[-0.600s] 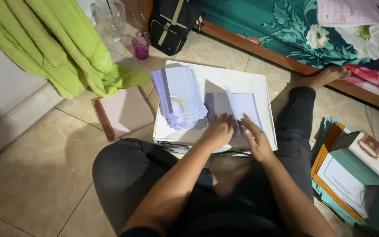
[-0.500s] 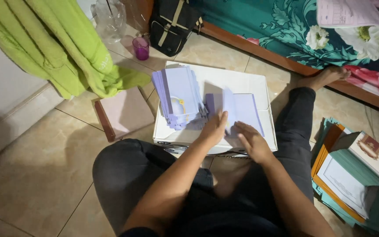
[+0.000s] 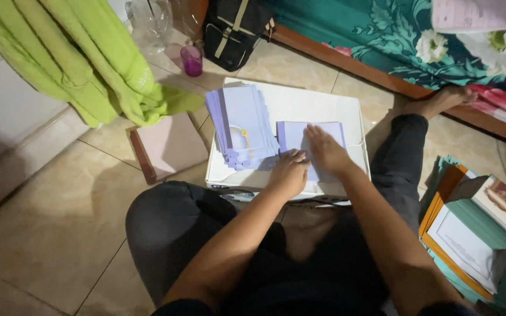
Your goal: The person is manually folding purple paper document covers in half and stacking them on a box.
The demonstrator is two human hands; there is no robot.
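I sit on the floor with a flat white box [image 3: 323,108] in front of my legs. On its left side lies a fanned stack of pale lilac cards [image 3: 241,126]. A single lilac sheet [image 3: 291,134] lies to the right of the stack. My right hand [image 3: 326,149] presses flat on that sheet, fingers together and pointing away. My left hand [image 3: 288,172] rests curled at the sheet's near left edge, touching it beside the stack.
A brown-edged pink book [image 3: 168,146] lies left of the box. Green cloth [image 3: 83,58] hangs at upper left. A purple cup [image 3: 192,60] and black bag [image 3: 232,32] stand behind. Stacked books and folders [image 3: 475,234] sit at right, below a floral-covered bed [image 3: 382,35].
The sheet that my hands were folding and lifting now lies flat on the box. My right hand has slid up onto it and presses it down.
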